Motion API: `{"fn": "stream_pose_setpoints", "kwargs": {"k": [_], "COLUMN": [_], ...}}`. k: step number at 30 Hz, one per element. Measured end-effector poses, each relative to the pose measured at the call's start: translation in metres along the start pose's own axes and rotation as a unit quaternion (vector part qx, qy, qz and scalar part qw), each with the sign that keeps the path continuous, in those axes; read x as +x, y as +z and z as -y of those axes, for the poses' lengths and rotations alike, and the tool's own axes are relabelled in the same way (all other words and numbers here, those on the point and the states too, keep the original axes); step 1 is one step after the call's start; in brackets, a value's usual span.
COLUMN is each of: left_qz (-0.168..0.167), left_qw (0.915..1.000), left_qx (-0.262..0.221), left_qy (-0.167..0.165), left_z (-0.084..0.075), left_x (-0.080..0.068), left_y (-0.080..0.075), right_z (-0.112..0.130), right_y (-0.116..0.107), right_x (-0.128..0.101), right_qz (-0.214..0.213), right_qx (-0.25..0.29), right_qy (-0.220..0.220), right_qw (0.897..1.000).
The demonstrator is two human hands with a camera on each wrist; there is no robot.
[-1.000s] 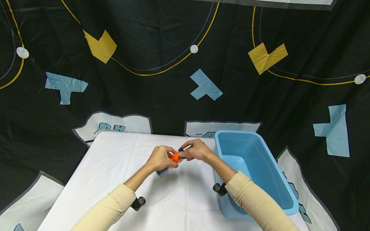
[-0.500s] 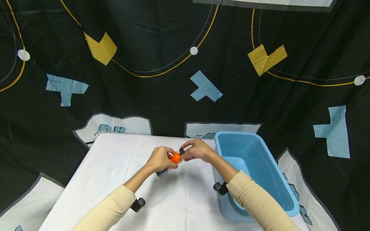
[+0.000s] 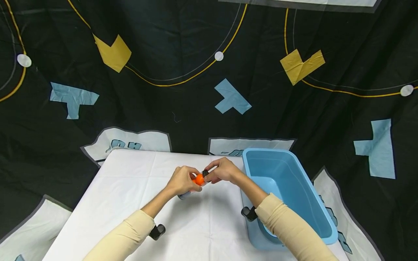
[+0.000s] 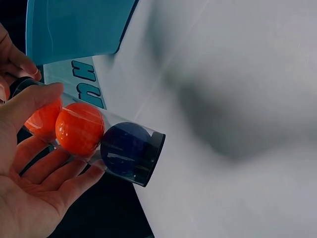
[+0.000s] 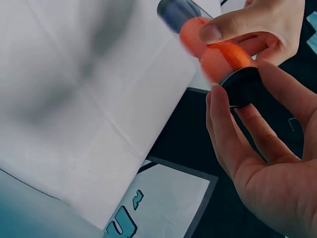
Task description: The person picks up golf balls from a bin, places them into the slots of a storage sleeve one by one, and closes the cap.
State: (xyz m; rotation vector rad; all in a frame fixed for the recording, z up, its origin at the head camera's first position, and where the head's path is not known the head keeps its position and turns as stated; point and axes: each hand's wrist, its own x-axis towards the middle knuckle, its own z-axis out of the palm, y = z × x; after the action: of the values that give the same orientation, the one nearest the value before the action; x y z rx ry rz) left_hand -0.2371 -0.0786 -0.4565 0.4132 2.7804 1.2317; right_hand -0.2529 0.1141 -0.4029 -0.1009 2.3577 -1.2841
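Note:
A clear plastic tube (image 4: 157, 154) is held tilted above the table by my left hand (image 3: 180, 180), with the thumb on one side and the fingers beneath. Inside it are two orange balls, one orange ball (image 4: 79, 130) mid-tube and another orange ball (image 4: 44, 118) partly under the thumb. A dark blue ball (image 4: 125, 148) sits at the far end. My right hand (image 3: 226, 170) pinches the black cap (image 5: 242, 88) at the tube's other end between thumb and fingers. In the right wrist view the cap is at the tube's mouth, beside an orange ball.
A blue plastic tub (image 3: 292, 195) stands on the right side of the white-covered table (image 3: 130, 192), under the right forearm. Behind the table hangs a black cloth (image 3: 183, 112) with blue and yellow patches.
My right fingers have shifted their hold around the black cap: the thumb drew back from the orange ball, then came forward again. My left hand and the tube stay nearly in place.

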Motion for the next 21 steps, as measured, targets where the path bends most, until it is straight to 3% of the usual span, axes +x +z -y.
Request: {"fn": "stream_pose_setpoints", "kwargs": {"k": [21], "left_qz": [0.001], "left_qw": [0.9995], "left_qx": [-0.032], "left_qy": [-0.006], "left_z": [0.021], "left_x": [-0.002], "left_y": [0.045], "right_z": [-0.029], "right_y": [0.017], "right_x": [-0.002], "right_qz": [-0.047], "right_qx": [-0.031], "right_qy": [0.012], "right_qw": [0.998]}}
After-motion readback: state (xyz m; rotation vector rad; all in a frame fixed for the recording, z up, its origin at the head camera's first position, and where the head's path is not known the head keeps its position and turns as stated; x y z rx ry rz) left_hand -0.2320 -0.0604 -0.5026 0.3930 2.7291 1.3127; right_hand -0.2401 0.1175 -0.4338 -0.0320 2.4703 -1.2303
